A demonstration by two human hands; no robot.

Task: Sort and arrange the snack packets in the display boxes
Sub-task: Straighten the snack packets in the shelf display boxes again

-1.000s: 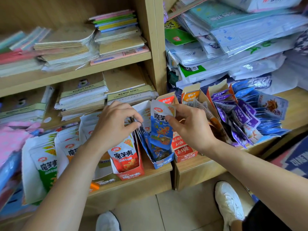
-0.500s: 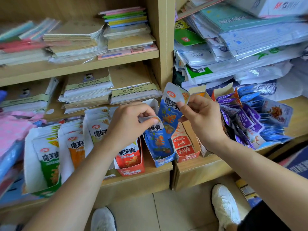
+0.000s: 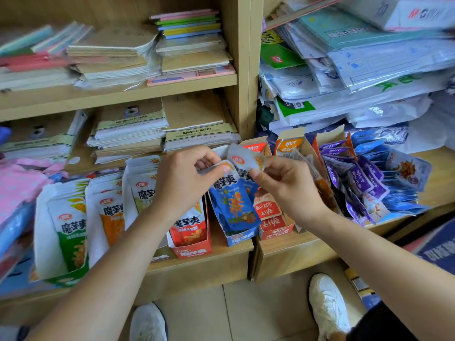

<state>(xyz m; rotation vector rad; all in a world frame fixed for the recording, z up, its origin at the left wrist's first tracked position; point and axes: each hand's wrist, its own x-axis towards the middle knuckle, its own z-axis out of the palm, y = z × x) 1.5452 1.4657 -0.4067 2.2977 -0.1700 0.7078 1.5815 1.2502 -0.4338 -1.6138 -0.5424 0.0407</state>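
Observation:
Both hands work over a blue display box (image 3: 240,238) on the lower shelf. My left hand (image 3: 181,182) pinches the top edge of the front blue snack packet (image 3: 231,205) that stands in that box. My right hand (image 3: 288,187) pinches the top of a second blue packet (image 3: 246,162) just behind it, lifted slightly above the box. Left of the blue box stand a red box (image 3: 192,251) of red packets, then boxes of orange packets (image 3: 110,217) and green packets (image 3: 72,237). To the right is a small red box (image 3: 275,226).
Purple packets (image 3: 354,178) and blue packets (image 3: 398,193) spill from open cartons at the right. Stacks of notebooks (image 3: 128,134) fill the shelves behind, and plastic-wrapped paper packs (image 3: 357,70) pile up at upper right. My white shoes (image 3: 327,306) stand on the tiled floor below.
The right hand's blue packet has come down and closer to the box. My left hand has shifted its pinch onto the front blue packet's top. The camera has moved a little nearer.

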